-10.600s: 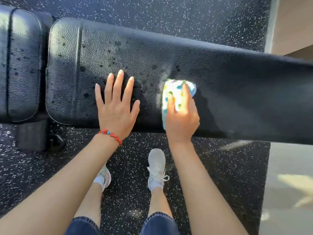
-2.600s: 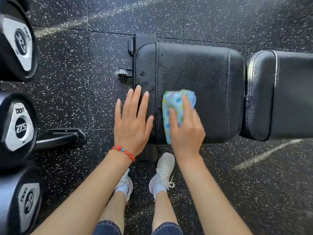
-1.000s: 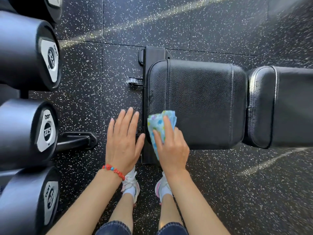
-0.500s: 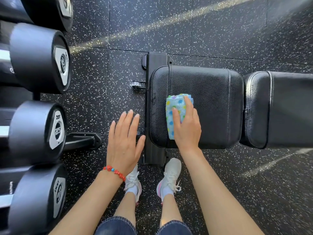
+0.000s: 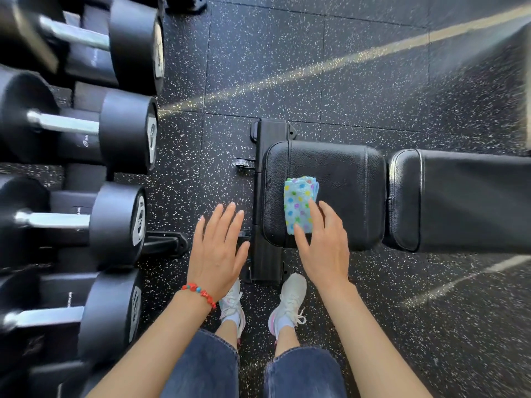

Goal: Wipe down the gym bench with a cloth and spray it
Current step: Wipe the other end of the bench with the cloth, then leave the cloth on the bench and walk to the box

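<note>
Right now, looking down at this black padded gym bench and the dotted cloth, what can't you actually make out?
- Spray bottle: none in the head view, so its place is unknown.
- Long black back pad: cut off by the right edge.
- Weight numbers on the black round dumbbell ends: blurred, seen edge-on.
- Blue cloth with coloured dots: its near corner is covered by the right hand.
- Black seat pad: whether wet or dry cannot be told.

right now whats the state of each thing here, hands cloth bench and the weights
left hand: open, fingers straight, off the bench, holding nothing
right hand: open, fingers spread, fingertips at the cloth's near edge
cloth: folded, lying flat on the seat pad
seat pad: no droplets visible
back pad: level with the seat pad, partly sunlit
dumbbells: racked at the left
</note>
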`<state>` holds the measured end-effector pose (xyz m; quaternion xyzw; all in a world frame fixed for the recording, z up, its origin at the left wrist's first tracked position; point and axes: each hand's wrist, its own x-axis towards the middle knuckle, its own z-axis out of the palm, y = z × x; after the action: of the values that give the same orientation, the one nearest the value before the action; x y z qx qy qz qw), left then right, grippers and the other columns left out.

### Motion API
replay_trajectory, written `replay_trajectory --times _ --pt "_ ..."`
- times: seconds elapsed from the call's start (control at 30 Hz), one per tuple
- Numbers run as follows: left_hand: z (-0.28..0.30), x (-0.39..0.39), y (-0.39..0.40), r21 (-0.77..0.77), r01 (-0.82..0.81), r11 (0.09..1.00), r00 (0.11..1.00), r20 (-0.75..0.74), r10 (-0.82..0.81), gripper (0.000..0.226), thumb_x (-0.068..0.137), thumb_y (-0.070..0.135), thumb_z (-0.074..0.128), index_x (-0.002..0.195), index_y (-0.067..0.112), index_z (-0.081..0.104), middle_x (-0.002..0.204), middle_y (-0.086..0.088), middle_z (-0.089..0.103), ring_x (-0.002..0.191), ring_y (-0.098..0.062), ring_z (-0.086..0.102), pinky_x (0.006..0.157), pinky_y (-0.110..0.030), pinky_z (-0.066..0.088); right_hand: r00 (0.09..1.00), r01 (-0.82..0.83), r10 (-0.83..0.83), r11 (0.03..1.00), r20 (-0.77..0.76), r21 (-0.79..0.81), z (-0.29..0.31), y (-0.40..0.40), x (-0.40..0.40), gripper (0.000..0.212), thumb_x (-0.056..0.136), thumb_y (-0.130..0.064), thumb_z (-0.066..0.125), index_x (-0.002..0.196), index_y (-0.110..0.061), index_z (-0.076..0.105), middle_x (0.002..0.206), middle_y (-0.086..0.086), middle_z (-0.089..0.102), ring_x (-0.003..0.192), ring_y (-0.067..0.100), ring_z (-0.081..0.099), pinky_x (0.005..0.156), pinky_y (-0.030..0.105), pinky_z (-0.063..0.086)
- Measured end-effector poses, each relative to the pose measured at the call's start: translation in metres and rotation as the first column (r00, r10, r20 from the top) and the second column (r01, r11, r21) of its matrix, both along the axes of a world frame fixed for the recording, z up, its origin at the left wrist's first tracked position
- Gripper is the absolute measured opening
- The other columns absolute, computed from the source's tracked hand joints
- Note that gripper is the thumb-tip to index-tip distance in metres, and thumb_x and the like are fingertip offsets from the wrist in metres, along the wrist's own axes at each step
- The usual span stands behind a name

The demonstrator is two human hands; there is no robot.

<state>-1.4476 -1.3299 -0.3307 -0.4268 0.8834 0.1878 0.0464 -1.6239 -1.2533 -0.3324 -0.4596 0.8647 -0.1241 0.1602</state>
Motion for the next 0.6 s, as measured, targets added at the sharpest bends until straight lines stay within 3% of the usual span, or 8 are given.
replay_trajectory --times 0.23,0.43,0.6 --pt "0.071 0.022 0.007 -0.022 -0.055 0.998 0.998 0.029 0.056 0.053 0.089 0.034 0.035 0.129 0.004 0.052 0.137 -0.015 0.048 0.127 -0.034 0.044 0.101 -0.055 0.036 0.984 -0.142 0.130 0.986 -0.124 -0.092 0.075 -0.004 0.020 0.046 0.079 -0.020 0.071 0.117 0.001 0.057 0.116 0.022 0.059 0.106 0.036 0.057 0.083 0.044 0.049" --pt "0.122 0.026 0.022 -0.062 -0.209 0.976 0.977 0.019 0.211 0.053 0.087 0.034 0.036 0.126 0.002 0.054 0.134 -0.017 0.052 0.123 -0.037 0.047 0.096 -0.057 0.041 0.968 -0.237 0.218 0.957 -0.121 -0.167 0.120 -0.007 0.024 0.048 0.079 -0.021 0.072 0.119 -0.001 0.057 0.116 0.022 0.059 0.108 0.035 0.057 0.086 0.044 0.048" --pt "0.161 0.021 0.052 -0.107 -0.378 0.920 0.925 0.002 0.380 0.054 0.087 0.034 0.035 0.125 0.001 0.054 0.132 -0.019 0.052 0.122 -0.038 0.048 0.095 -0.058 0.040 0.910 -0.414 0.405 0.896 -0.092 -0.159 0.153 0.003 0.014 0.047 0.082 -0.023 0.068 0.122 -0.003 0.056 0.121 0.020 0.058 0.112 0.034 0.055 0.089 0.045 0.046"
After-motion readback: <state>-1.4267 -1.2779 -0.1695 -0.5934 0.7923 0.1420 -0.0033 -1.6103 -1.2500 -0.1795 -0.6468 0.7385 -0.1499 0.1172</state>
